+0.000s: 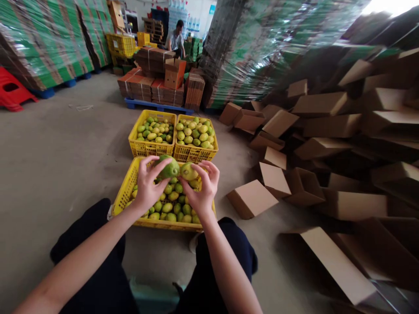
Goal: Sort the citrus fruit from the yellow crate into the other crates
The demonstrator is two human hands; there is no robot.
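Observation:
My left hand [148,183] is closed round a green lemon [169,168], with thumb and fingers on its sides. A yellower lemon [188,172] sits in the curled fingers of my right hand [203,186]. The two fruits are side by side, nearly touching, above a large yellow crate [123,196]. Inside that crate lie loose green and yellow lemons [173,207], partly hidden by my hands and forearms. Just beyond stand two smaller yellow crates, a left one [135,147] and a right one [196,154], both heaped with lemons.
Cardboard boxes [253,198] lie heaped on the floor at the right. A blue pallet [157,107] behind the crates bears bundled flat cartons [140,87]. Film-wrapped green stacks [49,39] rise on both sides. A red stool [15,89] is far left; a person [176,40] sits at the back.

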